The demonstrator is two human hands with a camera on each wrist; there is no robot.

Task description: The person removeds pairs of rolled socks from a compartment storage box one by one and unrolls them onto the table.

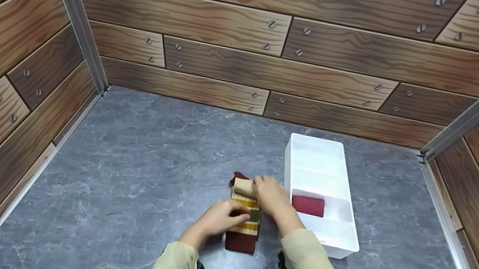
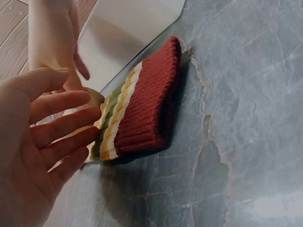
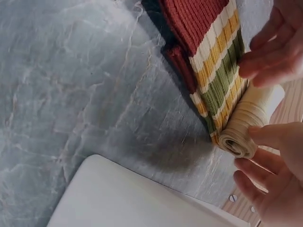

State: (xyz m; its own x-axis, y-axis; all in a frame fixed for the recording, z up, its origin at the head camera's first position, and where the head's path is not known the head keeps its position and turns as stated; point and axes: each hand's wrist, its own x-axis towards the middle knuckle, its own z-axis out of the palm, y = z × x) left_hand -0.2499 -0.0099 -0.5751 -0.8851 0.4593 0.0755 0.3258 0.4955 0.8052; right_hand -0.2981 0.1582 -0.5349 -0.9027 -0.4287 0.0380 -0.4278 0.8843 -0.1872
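Note:
A pair of striped knit socks (image 1: 241,242), dark red at the cuffs with white, yellow and green bands, lies lengthwise on the table. Its cream far part is wound into a roll (image 3: 241,125), with a bit of dark red fabric poking out beyond it in the head view. With thumb and fingertips, my right hand (image 1: 272,197) pinches the right end of this roll. My left hand (image 1: 218,219) hovers by the left side of the striped section, fingers loosely extended; whether the fingertips touch the knit I cannot tell.
A white divided box (image 1: 351,194) stands just right of the socks. A folded dark red cloth item (image 1: 308,205) sits in its middle compartment. Wood-patterned panels (image 1: 212,61) wall in the grey marbled table (image 1: 146,154) at the back and both sides.

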